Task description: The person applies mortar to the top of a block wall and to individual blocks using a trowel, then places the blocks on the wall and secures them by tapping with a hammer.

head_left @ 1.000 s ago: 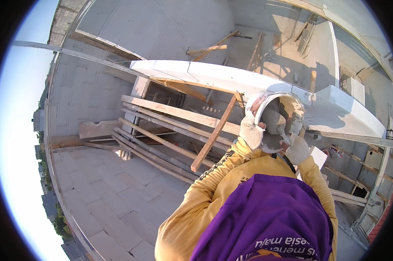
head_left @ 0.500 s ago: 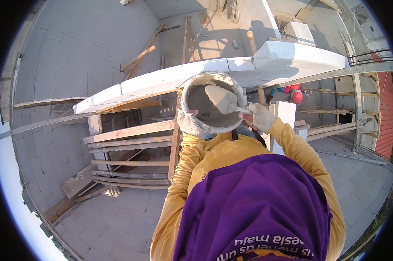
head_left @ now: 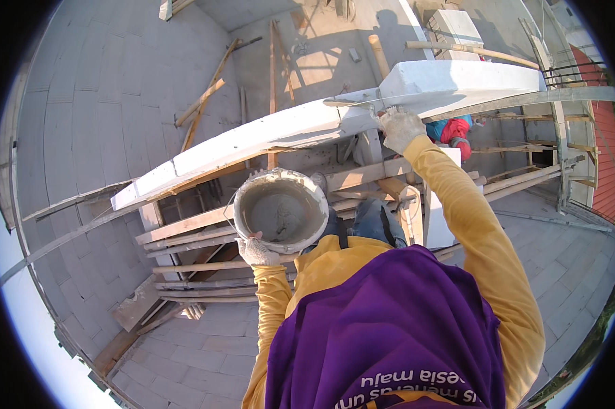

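Bucket (head_left: 295, 185) is in front of the wearer's body, left of centre, on the near side of the white block wall (head_left: 253, 140); its open mouth faces my head view. Grey mortar (head_left: 280, 217) coats the inside and lies at the bottom.

Left hand (head_left: 258, 251), gloved: fingers closed on the bucket's near-left rim, a bare fingertip showing over the edge.

Right hand (head_left: 401, 129), gloved: arm stretched forward to the wall, just beside the taller white block (head_left: 460, 83). I read its fingers as curled around the handle of a trowel (head_left: 345, 103); the grip covers that handle. The thin grey blade points left along the wall's top. I cannot tell whether the blade touches the surface.

Surroundings: I note wooden poles (head_left: 205, 268) below and left of the bucket, and a co-worker in red (head_left: 456, 131) near the right wrist, partly hidden.
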A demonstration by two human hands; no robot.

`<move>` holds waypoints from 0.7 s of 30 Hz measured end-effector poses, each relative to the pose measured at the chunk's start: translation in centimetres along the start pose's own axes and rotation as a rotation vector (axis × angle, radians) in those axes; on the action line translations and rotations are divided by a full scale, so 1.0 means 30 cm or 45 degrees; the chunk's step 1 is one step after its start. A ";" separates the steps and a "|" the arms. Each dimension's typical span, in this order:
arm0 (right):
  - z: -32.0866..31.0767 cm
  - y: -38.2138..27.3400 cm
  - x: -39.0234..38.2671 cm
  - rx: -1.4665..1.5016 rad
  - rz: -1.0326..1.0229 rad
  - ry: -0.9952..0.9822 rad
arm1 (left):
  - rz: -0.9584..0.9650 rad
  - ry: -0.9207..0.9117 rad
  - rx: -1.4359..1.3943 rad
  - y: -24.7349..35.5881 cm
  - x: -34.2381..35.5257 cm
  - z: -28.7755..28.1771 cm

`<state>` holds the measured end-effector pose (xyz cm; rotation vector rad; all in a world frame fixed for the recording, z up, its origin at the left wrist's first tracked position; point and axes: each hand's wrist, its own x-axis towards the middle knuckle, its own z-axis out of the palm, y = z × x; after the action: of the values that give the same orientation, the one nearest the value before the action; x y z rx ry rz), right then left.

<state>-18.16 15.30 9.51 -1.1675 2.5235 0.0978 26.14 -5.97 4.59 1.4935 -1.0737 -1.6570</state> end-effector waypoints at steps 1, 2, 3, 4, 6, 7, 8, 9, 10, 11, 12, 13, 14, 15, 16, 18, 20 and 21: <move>0.032 0.018 0.006 -0.023 0.004 0.019 | 0.000 0.017 -0.056 0.025 -0.021 0.012; 0.024 0.018 -0.011 -0.040 0.030 -0.035 | -0.001 0.036 -0.110 0.089 -0.067 0.056; -0.026 0.007 -0.036 -0.069 0.032 -0.082 | 0.006 0.072 -0.182 0.124 -0.100 0.073; -0.053 -0.003 -0.054 -0.097 0.036 -0.128 | -0.118 0.176 0.001 0.031 -0.028 -0.059; -0.016 0.030 -0.090 -0.106 0.128 -0.130 | -0.104 0.122 -0.070 0.142 -0.085 0.063; 0.004 0.037 -0.103 -0.109 0.163 -0.127 | -0.091 0.105 -0.108 0.189 -0.111 0.105; 0.015 0.027 -0.113 -0.110 0.185 -0.110 | -0.049 0.050 -0.004 0.134 -0.065 0.045; 0.031 0.014 -0.122 -0.112 0.208 -0.094 | -0.006 -0.005 0.099 0.073 -0.014 -0.011; 0.043 0.008 -0.126 -0.113 0.236 -0.085 | -0.046 0.007 0.045 0.078 -0.010 0.003; 0.041 -0.004 -0.127 -0.075 0.259 -0.088 | -0.085 0.022 -0.006 0.084 -0.009 0.007; 0.036 -0.022 -0.124 -0.037 0.282 -0.092 | -0.061 0.026 0.000 0.085 -0.004 0.010; 0.033 -0.041 -0.121 0.000 0.304 -0.097 | -0.037 0.031 0.006 0.087 0.003 0.012; 0.034 -0.056 -0.115 -0.006 0.310 -0.068 | -0.012 0.034 0.009 0.096 0.006 0.028; 0.044 -0.072 -0.106 -0.013 0.315 -0.039 | -0.010 0.033 -0.020 0.104 0.006 0.042; 0.055 -0.093 -0.097 -0.020 0.320 -0.011 | -0.008 0.032 -0.049 0.114 0.004 0.056; 0.075 -0.147 -0.073 -0.037 0.237 -0.030 | -0.032 0.024 -0.088 0.120 0.014 0.061; 0.044 -0.228 -0.049 -0.078 0.152 -0.152 | -0.082 0.018 -0.101 0.102 0.045 0.036; 0.052 -0.256 -0.045 -0.080 0.132 -0.118 | -0.068 0.010 -0.108 0.092 0.056 0.026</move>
<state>-11.16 11.57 9.17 -1.0298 2.5147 0.2530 24.99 -8.58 6.28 1.4840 -0.9547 -1.7105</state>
